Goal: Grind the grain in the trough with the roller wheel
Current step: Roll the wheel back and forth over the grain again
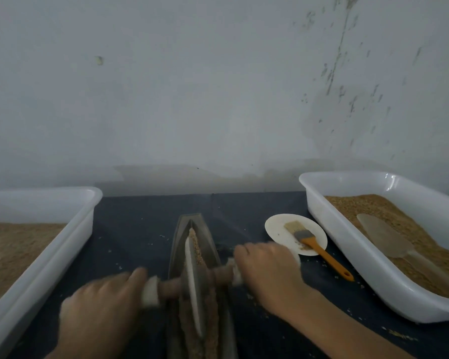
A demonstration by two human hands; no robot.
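Observation:
A narrow boat-shaped metal trough (205, 234) lies on the dark cloth, pointing away from me. Brown grain (198, 255) fills its groove. A thin roller wheel (193, 286) stands upright in the groove on a wooden axle (219, 275) that crosses the trough. My left hand (101, 304) grips the axle's left end, which is wrapped in white. On the other side my right hand (267, 273) grips the axle's white-wrapped right end. Both hands are blurred by motion.
A white tub (49, 257) of fine brown meal stands at the left. Another white tub (353, 250) at the right holds grain and a pale scoop (384, 237). A round plate (278, 226) carries an orange-handled brush (319, 250). Loose grains dot the cloth; a wall rises close behind.

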